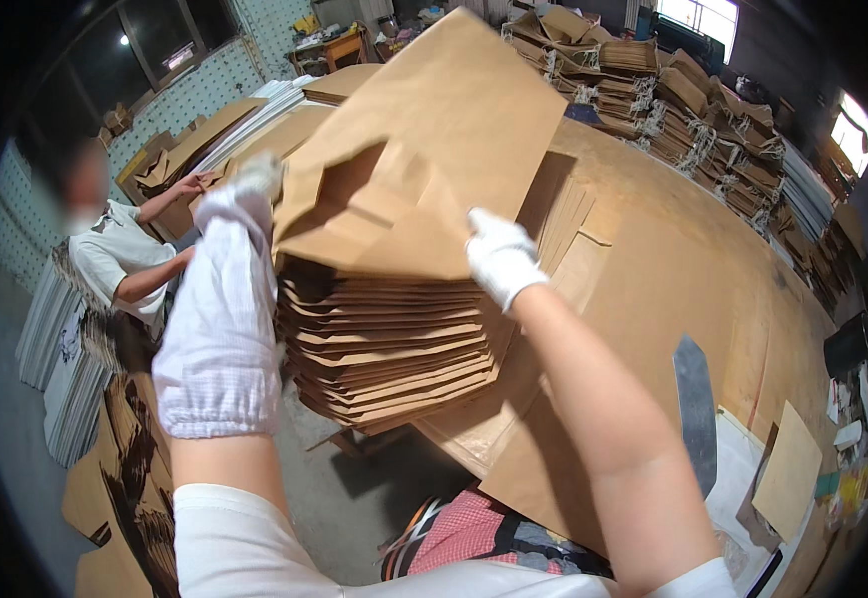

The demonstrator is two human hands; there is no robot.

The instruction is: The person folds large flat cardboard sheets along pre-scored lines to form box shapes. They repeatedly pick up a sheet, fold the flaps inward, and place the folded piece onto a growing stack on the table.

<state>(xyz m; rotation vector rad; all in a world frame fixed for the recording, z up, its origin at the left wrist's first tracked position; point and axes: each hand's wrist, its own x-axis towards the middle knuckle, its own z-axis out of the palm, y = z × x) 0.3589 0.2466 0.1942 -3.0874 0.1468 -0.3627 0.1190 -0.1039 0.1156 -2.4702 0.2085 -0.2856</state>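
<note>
Head view: both gloved hands, left hand (240,204) and right hand (499,254), fingers clamped on top brown paper bag (434,130), tilting it off stack (389,344) on table (693,259), far edge raised

So the person filming has white knit work gloves on both hands. The left hand (223,299) glove looks pretty loose and long, with a fine dotted weave all over it and a gathered elastic cuff that bunches up around the wrist. The right hand (500,256) glove is the same white fabric but it sits tighter and stops short at the wrist. Both forearms are bare below the gloves. Down near the bottom edge there are plain white short sleeves, smooth fabric, no print or markings that I can make out.
</note>
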